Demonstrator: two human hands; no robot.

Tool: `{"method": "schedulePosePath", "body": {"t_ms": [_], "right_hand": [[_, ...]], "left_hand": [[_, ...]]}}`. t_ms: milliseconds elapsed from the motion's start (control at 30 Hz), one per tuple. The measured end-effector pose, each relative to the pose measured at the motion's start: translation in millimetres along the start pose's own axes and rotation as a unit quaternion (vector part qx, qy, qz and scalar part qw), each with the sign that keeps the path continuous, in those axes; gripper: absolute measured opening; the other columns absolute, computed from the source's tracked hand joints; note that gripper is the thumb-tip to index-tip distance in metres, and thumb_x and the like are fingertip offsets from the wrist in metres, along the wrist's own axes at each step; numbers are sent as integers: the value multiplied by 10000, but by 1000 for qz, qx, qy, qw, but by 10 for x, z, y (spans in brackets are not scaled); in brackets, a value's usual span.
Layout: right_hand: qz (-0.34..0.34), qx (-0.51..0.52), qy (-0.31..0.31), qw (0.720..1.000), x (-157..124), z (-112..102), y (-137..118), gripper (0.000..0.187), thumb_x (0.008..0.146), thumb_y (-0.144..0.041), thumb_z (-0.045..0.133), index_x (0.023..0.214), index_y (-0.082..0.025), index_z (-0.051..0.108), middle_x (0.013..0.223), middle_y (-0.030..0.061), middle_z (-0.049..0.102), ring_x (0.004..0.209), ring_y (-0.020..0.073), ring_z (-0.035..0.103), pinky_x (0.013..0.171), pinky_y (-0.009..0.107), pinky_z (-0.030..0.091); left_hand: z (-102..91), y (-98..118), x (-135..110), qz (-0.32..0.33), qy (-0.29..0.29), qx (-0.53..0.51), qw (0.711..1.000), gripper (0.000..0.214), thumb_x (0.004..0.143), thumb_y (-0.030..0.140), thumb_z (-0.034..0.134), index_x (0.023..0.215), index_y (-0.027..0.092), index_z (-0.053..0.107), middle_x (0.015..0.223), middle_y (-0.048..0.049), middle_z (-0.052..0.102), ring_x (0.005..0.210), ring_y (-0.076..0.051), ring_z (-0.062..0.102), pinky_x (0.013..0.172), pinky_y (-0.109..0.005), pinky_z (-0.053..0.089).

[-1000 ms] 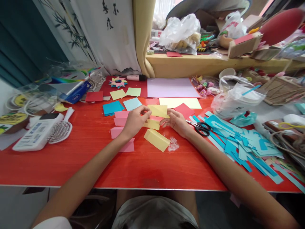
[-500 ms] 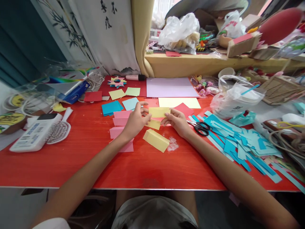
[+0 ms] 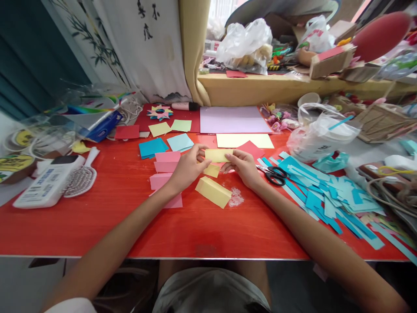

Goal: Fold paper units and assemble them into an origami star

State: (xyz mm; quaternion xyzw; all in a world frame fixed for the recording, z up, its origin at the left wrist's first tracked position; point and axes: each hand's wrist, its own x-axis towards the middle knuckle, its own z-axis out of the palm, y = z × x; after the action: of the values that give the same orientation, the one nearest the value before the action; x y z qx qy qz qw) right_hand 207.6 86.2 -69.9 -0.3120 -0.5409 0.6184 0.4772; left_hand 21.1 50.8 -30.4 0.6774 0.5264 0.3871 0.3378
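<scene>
A small yellow paper piece (image 3: 216, 155) is held up between my hands, just above the table. Its left end is in the fingers of my left hand (image 3: 190, 167), and its right end is pinched by my right hand (image 3: 243, 166). Below it another yellow paper (image 3: 213, 171) lies partly covered by the fingers. Closer to me a folded yellow paper (image 3: 213, 191) rests on the red surface, beside a little heap of clear bits (image 3: 236, 197). Folded pink papers (image 3: 161, 180) lie left of my left hand, partly behind the wrist.
Black-handled scissors (image 3: 275, 175) lie right of my right hand, against blue paper strips (image 3: 325, 191). Blue squares (image 3: 153, 148), a lilac sheet (image 3: 233, 119) and a paper star ring (image 3: 160, 112) are farther back. A white hairbrush (image 3: 81, 178) lies left on the red table (image 3: 97, 226).
The held yellow paper has dropped slightly and looks narrower in height. My left hand has shifted a little to the right and lower, its fingers closer together.
</scene>
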Motion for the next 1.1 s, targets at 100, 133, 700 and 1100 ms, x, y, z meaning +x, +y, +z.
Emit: {"method": "schedulePosePath", "body": {"t_ms": [100,133,700,1100], "right_hand": [[-1,0,-1,1000,0,0,5,232,778,-354,658,848,-139,605,584,11,642,518,132,648,489,201,516],[-1,-1,0,1000,0,0,5,234,777,-357,658,844,-140,604,581,10,641,516,132,647,489,203,517],[-2,-15,4,1000,-10,6,4,259,761,-380,668,850,-143,612,604,13,644,524,137,645,499,223,522],[-3,-37,5,999,-21,7,6,254,781,-398,644,781,-150,588,585,20,642,532,154,653,503,233,510]], "left_hand": [[-1,-1,2,2,-1,9,1000,295,815,254,549,1098,193,490,958,-46,573,760,-122,564,641,-252,477],[-1,1,2,2,-3,8,1000,291,817,252,545,1097,194,492,958,-46,574,757,-121,562,643,-253,475],[-5,-5,0,-4,-12,-5,1000,260,822,260,526,1074,196,516,861,-18,575,661,-107,546,603,-252,462],[-1,26,0,-13,-20,-6,1000,246,813,241,525,1052,185,518,830,-15,569,670,-118,559,600,-252,458]]}}
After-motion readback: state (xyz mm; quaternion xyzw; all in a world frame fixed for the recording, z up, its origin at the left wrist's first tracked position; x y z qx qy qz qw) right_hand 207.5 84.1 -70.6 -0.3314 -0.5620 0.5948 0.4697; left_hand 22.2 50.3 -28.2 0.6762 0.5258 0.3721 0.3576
